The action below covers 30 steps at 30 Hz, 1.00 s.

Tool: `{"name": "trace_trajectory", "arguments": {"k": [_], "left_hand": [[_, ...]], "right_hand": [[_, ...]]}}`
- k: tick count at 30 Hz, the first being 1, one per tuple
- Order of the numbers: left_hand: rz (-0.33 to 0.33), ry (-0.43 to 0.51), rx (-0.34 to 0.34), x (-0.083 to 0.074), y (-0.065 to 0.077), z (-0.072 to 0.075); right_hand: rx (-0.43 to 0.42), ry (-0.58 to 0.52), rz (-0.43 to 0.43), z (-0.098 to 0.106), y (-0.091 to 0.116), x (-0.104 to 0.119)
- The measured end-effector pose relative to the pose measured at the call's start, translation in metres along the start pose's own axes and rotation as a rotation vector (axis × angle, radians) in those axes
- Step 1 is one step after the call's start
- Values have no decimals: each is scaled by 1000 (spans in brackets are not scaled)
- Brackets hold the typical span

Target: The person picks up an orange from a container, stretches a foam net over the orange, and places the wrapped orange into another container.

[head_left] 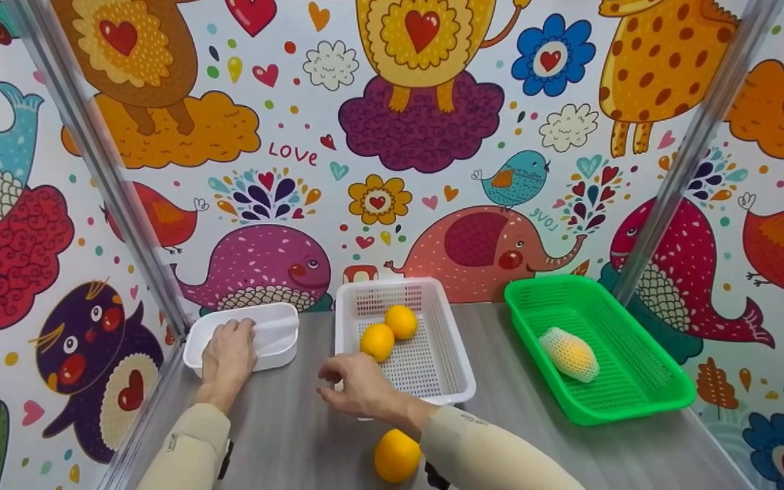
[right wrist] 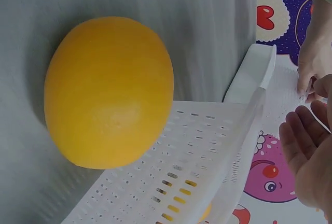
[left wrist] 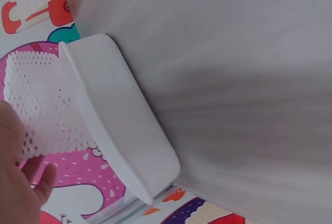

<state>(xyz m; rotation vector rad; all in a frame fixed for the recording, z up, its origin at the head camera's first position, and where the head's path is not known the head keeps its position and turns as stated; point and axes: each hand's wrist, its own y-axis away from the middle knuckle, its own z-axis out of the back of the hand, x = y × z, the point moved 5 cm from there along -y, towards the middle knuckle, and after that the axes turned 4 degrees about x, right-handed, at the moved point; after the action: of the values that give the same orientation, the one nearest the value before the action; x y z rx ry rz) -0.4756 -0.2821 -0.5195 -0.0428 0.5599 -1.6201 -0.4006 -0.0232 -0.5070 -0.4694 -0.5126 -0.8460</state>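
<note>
My left hand (head_left: 231, 350) is over the small white bin (head_left: 194, 354) at the left. Its fingers pinch a white foam net sleeve (left wrist: 49, 102), which stands up above the bin's rim in the left wrist view. Over the near left corner of the white slotted basket (head_left: 463, 388) hovers my right hand (head_left: 365, 388), fingers loosely bent and holding nothing. Two round yellow-orange fruits (head_left: 401, 322) lie in that basket. A third smooth yellow-orange fruit (head_left: 395, 457) sits on the table in front of it, below my right wrist.
At the right stands a green slotted basket (head_left: 664, 401); inside it lies one yellow fruit in a white foam net (head_left: 570, 355). Printed wall panels (head_left: 392, 184) with metal corner strips (head_left: 109, 170) enclose the grey table (head_left: 297, 435) at the back and sides.
</note>
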Motion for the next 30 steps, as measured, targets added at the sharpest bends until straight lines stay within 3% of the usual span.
{"name": "trace_trajectory", "arguments": {"k": [8, 15, 22, 30], "left_hand": [[-58, 70, -42, -25, 7, 13], [-171, 129, -129, -50, 24, 19], [-223, 201, -88, -81, 35, 22], [-317, 256, -120, -112, 50, 26]], "right_hand": [[-74, -33, -15, 13, 7, -7], [-180, -116, -61, 22, 14, -17], [-297, -161, -159, 31, 24, -27], [-372, -256, -195, 36, 36, -32]]}}
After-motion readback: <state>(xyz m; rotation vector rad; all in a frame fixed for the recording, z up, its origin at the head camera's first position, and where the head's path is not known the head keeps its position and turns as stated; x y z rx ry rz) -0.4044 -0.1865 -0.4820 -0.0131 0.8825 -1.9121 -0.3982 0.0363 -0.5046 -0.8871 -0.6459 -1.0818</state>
